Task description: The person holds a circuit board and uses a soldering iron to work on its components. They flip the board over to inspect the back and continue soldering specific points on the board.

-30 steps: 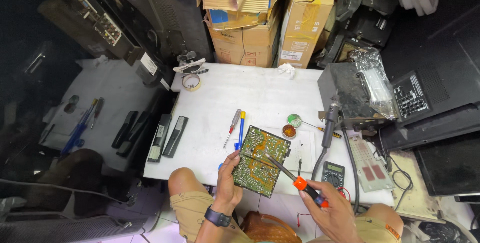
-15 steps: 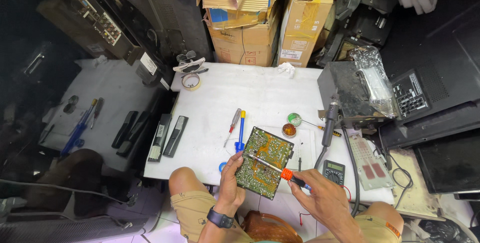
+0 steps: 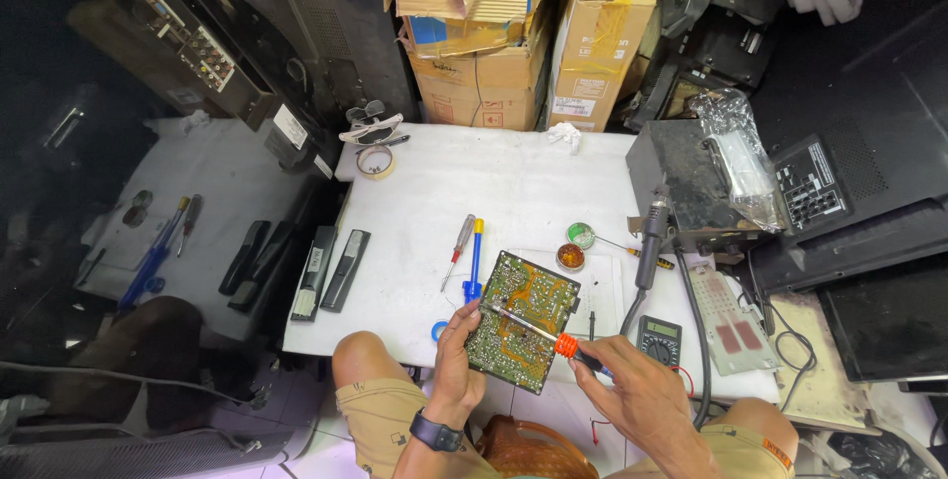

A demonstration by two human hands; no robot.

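Down near the front edge of the white table [image 3: 513, 183], the left hand [image 3: 456, 351] grips a green circuit board [image 3: 520, 321] by its left edge, fingers curled around it and thumb on its face, so the board is lifted and tilted above the table edge. The right hand [image 3: 632, 390] is closed around the black handle of a soldering iron [image 3: 538, 331] with an orange collar; its metal shaft slants up and left across the board, the tip resting on the board's upper left part, close to the left thumb. Just left of the board lie a red-handled screwdriver [image 3: 458, 247] and a blue and yellow screwdriver [image 3: 475, 260] side by side. Above and right of the board sit two small round tins [image 3: 571, 258], one green, one amber. Right of the board, a digital multimeter [image 3: 659, 339] lies at the table's edge, and a hot-air handpiece [image 3: 652, 237] hangs from the dark rework station [image 3: 681, 178] beyond. Farther left of the board, two black remote controls [image 3: 331, 267] lie beside each other at the table's left edge.
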